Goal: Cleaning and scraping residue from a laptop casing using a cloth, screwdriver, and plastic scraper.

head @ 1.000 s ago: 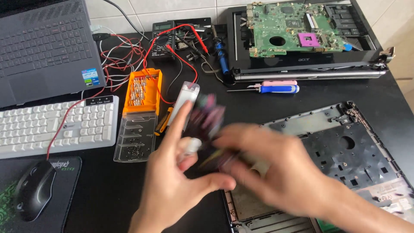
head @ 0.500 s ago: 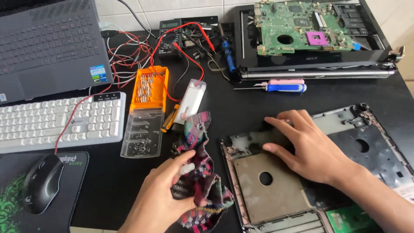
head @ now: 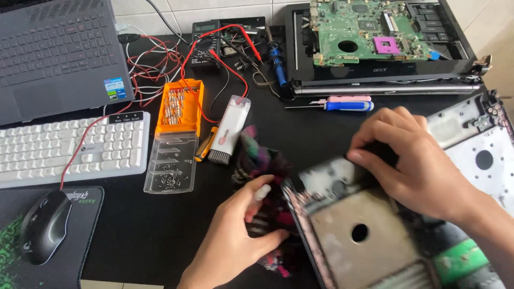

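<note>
My left hand [head: 235, 235] grips a dark multicoloured cloth [head: 262, 166] at the left edge of a dusty laptop bottom case [head: 364, 235]. My right hand [head: 412, 160] rests on top of that case and grips its upper edge; the case is blurred. A white cleaning brush [head: 227, 128] lies just above the cloth, beside an orange bit case [head: 179, 107] with its clear lid [head: 171, 163] open.
A white keyboard [head: 69, 147], a black mouse [head: 45, 225] on a mat and a grey laptop [head: 59, 53] fill the left. At the back are a multimeter [head: 206, 45] with red leads, a green motherboard [head: 369, 32] and a blue and pink screwdriver [head: 342, 104].
The laptop case has shifted and tilted under my right hand, which moved up and right. My left hand with the cloth has moved right, against the case's left edge.
</note>
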